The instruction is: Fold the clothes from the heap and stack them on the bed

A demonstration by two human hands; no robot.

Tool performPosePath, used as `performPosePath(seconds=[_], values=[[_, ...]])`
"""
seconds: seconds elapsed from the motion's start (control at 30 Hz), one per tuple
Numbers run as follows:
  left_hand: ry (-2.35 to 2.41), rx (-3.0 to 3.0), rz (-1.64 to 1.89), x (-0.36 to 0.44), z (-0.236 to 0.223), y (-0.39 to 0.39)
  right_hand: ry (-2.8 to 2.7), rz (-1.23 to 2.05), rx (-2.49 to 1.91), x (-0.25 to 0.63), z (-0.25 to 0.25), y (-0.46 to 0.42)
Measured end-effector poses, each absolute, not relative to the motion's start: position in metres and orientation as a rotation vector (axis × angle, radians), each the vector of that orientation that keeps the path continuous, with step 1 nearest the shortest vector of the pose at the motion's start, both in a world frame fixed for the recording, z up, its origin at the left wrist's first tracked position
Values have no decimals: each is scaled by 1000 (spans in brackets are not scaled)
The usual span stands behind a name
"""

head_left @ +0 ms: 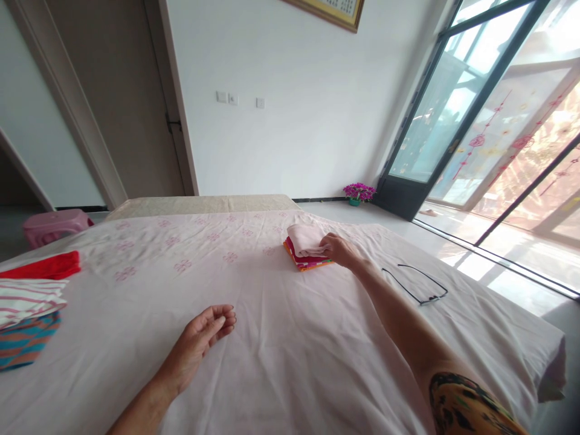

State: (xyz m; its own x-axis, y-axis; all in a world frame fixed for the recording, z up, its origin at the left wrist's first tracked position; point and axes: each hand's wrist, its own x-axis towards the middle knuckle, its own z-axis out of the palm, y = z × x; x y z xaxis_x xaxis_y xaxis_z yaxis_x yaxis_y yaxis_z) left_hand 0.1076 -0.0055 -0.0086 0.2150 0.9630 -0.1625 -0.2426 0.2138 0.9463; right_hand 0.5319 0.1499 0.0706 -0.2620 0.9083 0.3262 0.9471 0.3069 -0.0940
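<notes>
A folded pale pink cloth (306, 240) lies on top of a small stack of folded fabric with magenta and orange edges (302, 264). At the right side of that stack, my right hand (339, 249) has its fingers closed on the pale pink cloth's edge. My left hand (203, 332) is held over the pink bedsheet (272, 368), nearer to me, with loosely curled fingers and nothing in it. A pair of dark-framed glasses (421, 301) rests on the sheet, right of my right forearm.
Along the left edge lie a red cloth (49, 266), a striped white-and-pink cloth (31, 301) and a blue-and-brown striped cloth (29, 344). A pink stool (57, 225) stands beyond them. Purple flowers (359, 192) sit on the floor near the glass door (421, 115).
</notes>
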Motion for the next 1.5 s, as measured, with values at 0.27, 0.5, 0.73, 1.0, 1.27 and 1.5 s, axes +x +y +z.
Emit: performPosePath(seconds=[0.27,0.5,0.73,1.0,1.27,1.5], values=[[965,953,1041,108,-8,-5,-2337,107,-1524,548,74,162],[971,956,1048,108,-7,-5,-2255,-90,-1585,536,68,154],[974,950,1058,109,-3,-7,-2113,-294,-1702,525,62,148],[974,957,1049,109,-4,-6,-2187,-121,-1613,532,63,149],[991,961,1054,110,-4,-6,-2138,-213,-1603,531,60,154],[988,960,1057,109,-5,-6,-2105,-314,-1659,526,53,155]])
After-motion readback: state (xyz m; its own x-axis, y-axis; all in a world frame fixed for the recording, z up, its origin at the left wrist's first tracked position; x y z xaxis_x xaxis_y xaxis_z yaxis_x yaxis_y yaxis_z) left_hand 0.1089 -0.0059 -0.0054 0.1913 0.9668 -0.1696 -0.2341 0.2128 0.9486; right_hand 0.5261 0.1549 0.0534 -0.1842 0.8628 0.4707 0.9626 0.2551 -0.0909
